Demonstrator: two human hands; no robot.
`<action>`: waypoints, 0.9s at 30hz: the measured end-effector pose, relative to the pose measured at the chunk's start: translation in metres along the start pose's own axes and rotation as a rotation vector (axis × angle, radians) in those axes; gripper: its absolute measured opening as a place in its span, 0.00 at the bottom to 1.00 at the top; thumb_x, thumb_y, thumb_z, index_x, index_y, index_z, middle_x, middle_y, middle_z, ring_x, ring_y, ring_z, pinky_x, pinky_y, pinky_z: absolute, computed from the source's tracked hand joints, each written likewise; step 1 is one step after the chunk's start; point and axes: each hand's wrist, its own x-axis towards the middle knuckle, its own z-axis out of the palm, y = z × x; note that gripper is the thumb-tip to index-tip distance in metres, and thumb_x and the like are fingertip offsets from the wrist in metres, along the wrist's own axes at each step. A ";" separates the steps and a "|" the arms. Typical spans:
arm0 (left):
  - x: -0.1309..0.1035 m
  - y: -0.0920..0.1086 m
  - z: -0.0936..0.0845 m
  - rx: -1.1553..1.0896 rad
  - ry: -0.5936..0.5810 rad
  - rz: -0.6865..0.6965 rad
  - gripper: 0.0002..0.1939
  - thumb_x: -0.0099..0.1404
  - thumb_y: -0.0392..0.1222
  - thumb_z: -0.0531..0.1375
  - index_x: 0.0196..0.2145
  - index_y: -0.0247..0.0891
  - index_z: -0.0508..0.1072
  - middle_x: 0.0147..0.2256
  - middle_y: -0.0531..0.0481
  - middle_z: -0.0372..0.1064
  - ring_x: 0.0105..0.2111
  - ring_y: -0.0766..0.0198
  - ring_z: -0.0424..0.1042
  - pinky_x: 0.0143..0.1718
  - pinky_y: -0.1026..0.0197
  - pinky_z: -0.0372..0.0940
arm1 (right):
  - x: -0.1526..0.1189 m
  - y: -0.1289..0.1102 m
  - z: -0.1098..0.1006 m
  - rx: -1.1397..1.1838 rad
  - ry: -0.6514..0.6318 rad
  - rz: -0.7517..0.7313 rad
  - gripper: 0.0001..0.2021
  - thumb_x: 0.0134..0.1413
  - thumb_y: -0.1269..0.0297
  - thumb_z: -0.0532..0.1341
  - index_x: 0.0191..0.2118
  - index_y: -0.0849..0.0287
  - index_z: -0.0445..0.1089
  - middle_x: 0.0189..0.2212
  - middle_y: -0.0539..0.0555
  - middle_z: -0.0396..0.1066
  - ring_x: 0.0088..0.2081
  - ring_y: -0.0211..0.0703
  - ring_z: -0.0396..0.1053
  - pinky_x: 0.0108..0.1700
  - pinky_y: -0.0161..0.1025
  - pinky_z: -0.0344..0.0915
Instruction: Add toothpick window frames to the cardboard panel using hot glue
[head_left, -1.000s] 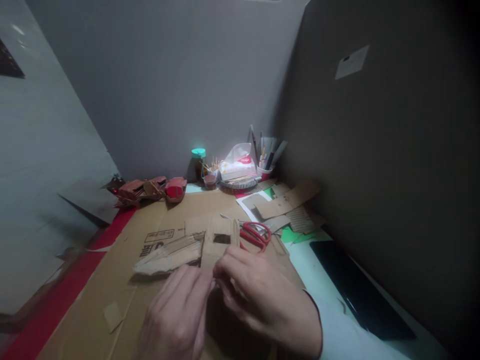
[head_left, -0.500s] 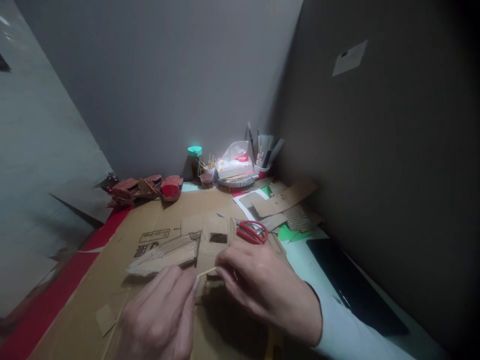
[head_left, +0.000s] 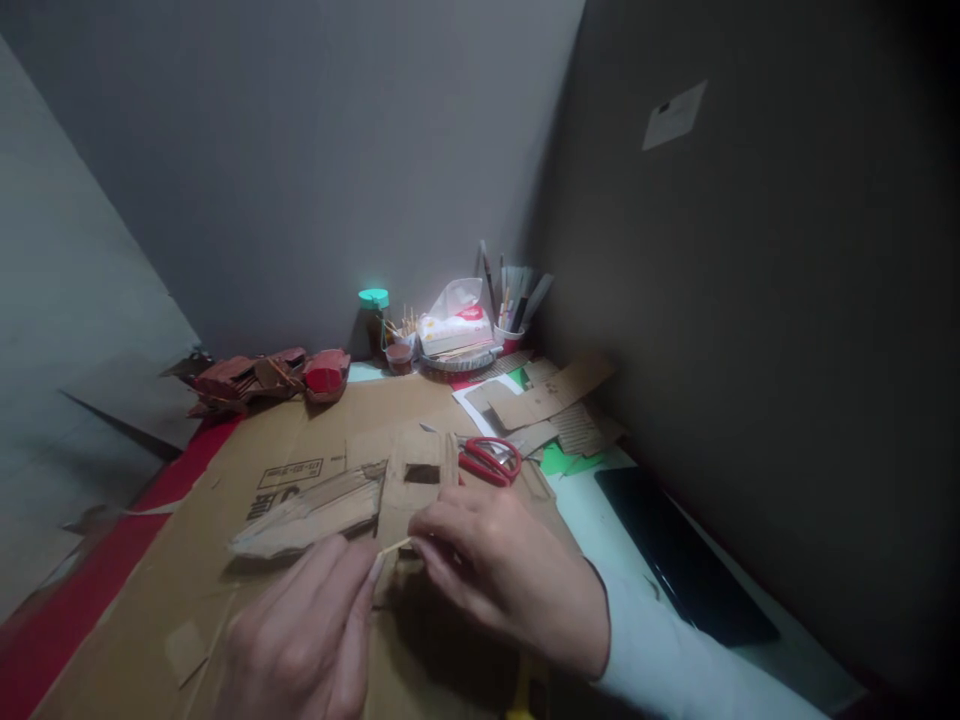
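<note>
A thin pale stick (head_left: 394, 548) spans the short gap between my two hands. My left hand (head_left: 304, 630) pinches its left end, fingers pressed together. At the other end, my right hand (head_left: 502, 570) grips it between thumb and fingers. Under and behind the hands lies a cardboard piece (head_left: 397, 500) with a square hole. To its left rests a layered, wedge-shaped cardboard piece (head_left: 322, 515). Red-handled scissors (head_left: 491, 461) lie just beyond my right hand.
A large cardboard sheet (head_left: 142, 620) covers the table. A black flat device (head_left: 682, 555) lies at the right. Cardboard scraps (head_left: 555, 393), a tissue pack (head_left: 454, 328), a teal-lidded jar (head_left: 373, 300) and reddish cardboard pieces (head_left: 232, 378) stand farther back.
The whole view has shifted, so the hands and table things appear slightly farther left. Both hands keep their hold on the stick, with little change between them.
</note>
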 end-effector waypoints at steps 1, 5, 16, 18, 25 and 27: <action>-0.001 -0.002 0.000 0.015 -0.035 0.006 0.08 0.69 0.35 0.51 0.39 0.40 0.70 0.29 0.51 0.71 0.27 0.62 0.74 0.29 0.60 0.65 | 0.000 0.000 0.000 -0.006 -0.009 0.005 0.11 0.63 0.72 0.52 0.36 0.65 0.72 0.30 0.54 0.70 0.31 0.38 0.65 0.33 0.35 0.58; -0.005 -0.009 0.001 0.060 -0.116 0.009 0.08 0.70 0.38 0.51 0.42 0.41 0.68 0.28 0.51 0.69 0.26 0.61 0.74 0.27 0.59 0.66 | 0.001 -0.001 -0.003 -0.051 -0.040 0.032 0.09 0.60 0.72 0.55 0.34 0.64 0.72 0.30 0.55 0.71 0.30 0.40 0.64 0.31 0.37 0.55; -0.001 -0.012 0.001 0.102 -0.136 0.034 0.09 0.71 0.40 0.49 0.44 0.44 0.67 0.33 0.47 0.75 0.29 0.57 0.78 0.25 0.58 0.69 | 0.003 0.007 -0.001 0.029 -0.034 0.041 0.07 0.59 0.73 0.55 0.33 0.64 0.69 0.29 0.54 0.71 0.29 0.38 0.64 0.32 0.35 0.57; -0.002 -0.013 0.002 0.074 -0.144 0.003 0.08 0.71 0.41 0.49 0.44 0.44 0.67 0.31 0.49 0.73 0.28 0.58 0.77 0.26 0.58 0.69 | 0.005 0.009 -0.002 0.068 -0.015 0.061 0.06 0.58 0.74 0.57 0.32 0.64 0.70 0.27 0.53 0.71 0.28 0.37 0.64 0.31 0.33 0.57; 0.009 0.001 0.004 -0.172 -0.184 -0.106 0.07 0.71 0.40 0.50 0.44 0.46 0.66 0.32 0.54 0.68 0.34 0.66 0.75 0.34 0.68 0.70 | 0.004 0.000 -0.001 0.179 0.105 0.156 0.04 0.54 0.75 0.61 0.30 0.66 0.73 0.21 0.49 0.70 0.22 0.31 0.63 0.25 0.27 0.54; 0.013 0.009 0.002 -0.235 -0.200 -0.151 0.07 0.71 0.38 0.51 0.43 0.46 0.66 0.31 0.56 0.67 0.32 0.68 0.73 0.36 0.69 0.70 | 0.003 -0.003 -0.001 0.207 0.125 0.149 0.04 0.54 0.75 0.62 0.31 0.65 0.73 0.21 0.49 0.71 0.22 0.30 0.63 0.25 0.27 0.54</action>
